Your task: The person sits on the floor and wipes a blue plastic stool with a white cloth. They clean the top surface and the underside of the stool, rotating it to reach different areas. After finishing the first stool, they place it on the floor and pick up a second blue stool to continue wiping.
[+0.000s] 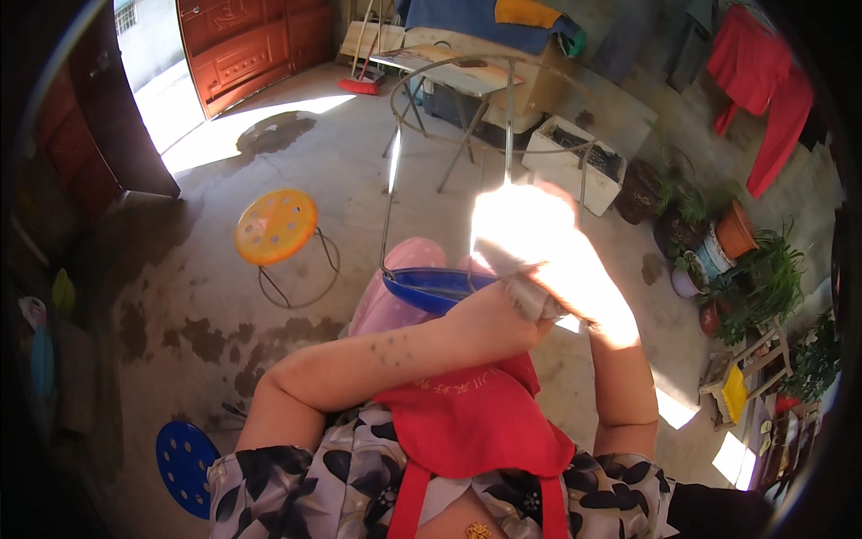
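A round stool is held upside down before me, its blue seat (434,290) low near my knees. Its metal legs rise to a ring (431,67). My right hand (528,222) is at one of the legs; strong sunlight washes out its fingers, so its grip cannot be read. Below it, my left hand (502,313) reaches across my body, closed on a crumpled pale material (532,296), cloth or plastic, close to my right wrist. A red apron (471,424) covers my front.
An orange stool (276,226) stands at left, and a blue stool (185,465) at lower left. A folding table (451,67), a white box (572,162) and a red broom (360,85) are farther off. Potted plants (768,283) and a small wooden chair (734,391) line the right.
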### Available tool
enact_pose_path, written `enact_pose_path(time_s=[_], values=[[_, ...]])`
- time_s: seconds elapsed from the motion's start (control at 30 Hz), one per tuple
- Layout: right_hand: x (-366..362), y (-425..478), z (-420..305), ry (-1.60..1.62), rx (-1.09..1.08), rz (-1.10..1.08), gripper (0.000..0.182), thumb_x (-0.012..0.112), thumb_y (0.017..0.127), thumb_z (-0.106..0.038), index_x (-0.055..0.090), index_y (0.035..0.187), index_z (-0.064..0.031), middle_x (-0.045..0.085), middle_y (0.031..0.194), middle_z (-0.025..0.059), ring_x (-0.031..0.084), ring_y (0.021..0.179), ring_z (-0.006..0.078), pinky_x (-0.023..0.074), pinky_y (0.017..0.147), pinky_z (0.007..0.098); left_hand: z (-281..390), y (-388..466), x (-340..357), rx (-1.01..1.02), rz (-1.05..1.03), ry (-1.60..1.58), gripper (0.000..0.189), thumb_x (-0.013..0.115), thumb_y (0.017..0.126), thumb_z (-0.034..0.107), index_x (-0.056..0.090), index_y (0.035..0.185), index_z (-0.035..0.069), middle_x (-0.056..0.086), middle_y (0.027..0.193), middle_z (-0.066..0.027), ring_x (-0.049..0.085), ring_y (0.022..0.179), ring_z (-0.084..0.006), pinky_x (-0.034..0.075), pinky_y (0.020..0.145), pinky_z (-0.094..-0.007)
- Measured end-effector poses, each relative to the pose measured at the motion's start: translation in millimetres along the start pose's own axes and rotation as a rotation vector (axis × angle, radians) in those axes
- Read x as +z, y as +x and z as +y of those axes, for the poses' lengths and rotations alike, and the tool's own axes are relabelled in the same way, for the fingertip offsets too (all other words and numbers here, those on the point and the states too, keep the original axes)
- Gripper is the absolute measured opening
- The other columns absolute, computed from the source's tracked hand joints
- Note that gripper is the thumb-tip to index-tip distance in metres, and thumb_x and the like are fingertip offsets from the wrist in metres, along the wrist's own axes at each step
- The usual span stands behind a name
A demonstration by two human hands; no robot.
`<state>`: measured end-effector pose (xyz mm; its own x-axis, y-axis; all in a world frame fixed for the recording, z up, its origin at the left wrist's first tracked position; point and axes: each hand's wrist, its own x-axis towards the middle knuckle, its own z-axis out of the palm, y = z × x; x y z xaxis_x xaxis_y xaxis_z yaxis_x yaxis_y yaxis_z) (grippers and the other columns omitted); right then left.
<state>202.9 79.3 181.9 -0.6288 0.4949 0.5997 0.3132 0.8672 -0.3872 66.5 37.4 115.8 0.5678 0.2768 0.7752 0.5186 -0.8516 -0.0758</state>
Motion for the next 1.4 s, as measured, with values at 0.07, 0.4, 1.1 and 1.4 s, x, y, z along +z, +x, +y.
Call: enact_pose_path(time_s=[0.07, 0.4, 1.1, 1.4], values=[[19.8, 27.8, 4.6, -0.021, -0.017, -0.063, 0.04, 0.067, 0.08, -0.027, 0.061, 0.113, -0.0054, 0.059, 0.114, 0.0101, 0.053, 0.109, 0.0247, 0.0354, 0.105, 0.04, -0.4, -0.1, -2.2, 0.018, 0.047, 0.053, 0.016, 0.06, 0.076, 0.014, 0.065, 0.087, 0.004, 0.063, 0.076, -0.0029, 0.059, 0.074, -0.0169, 0.045, 0.067, -0.0304], [9.9, 124.6, 49.4, 0.073, 0.265, 0.573, 0.047, 0.068, 0.069, -0.006, 0.059, 0.115, -0.0035, 0.044, 0.121, 0.0167, 0.046, 0.116, 0.032, 0.0406, 0.099, 0.0358, -10.2, -0.1, -20.0, 0.189, -0.045, 0.286, 0.023, 0.063, 0.077, 0.02, 0.064, 0.097, 0.009, 0.056, 0.086, 0.0015, 0.055, 0.09, -0.0136, 0.04, 0.087, -0.0355], [-15.0, 0.0, -38.6, -0.222, 0.192, -0.104, 0.046, 0.069, 0.078, -0.014, 0.053, 0.12, -0.0049, 0.05, 0.115, 0.0139, 0.058, 0.098, 0.0226, 0.0504, 0.086, 0.0323, -63.6, -72.8, -30.5, -0.579, 0.071, -0.096, 0.054, 0.084, 0.055, 0.051, 0.056, 0.072, 0.008, 0.056, 0.071, -0.0093, 0.058, 0.068, -0.0294, 0.047, 0.064, -0.0371], [-39.5, -17.0, 21.3, 0.68, 0.441, 0.874, 0.036, 0.07, 0.084, -0.008, 0.059, 0.118, 0.0012, 0.063, 0.114, 0.0077, 0.061, 0.101, 0.0172, 0.0492, 0.088, 0.0298, -53.9, -75.8, -30.2, -0.427, 0.213, -0.091, 0.058, 0.088, 0.049, 0.047, 0.047, 0.061, 0.009, 0.05, 0.059, -0.0066, 0.051, 0.051, -0.0277, 0.042, 0.047, -0.0352]])
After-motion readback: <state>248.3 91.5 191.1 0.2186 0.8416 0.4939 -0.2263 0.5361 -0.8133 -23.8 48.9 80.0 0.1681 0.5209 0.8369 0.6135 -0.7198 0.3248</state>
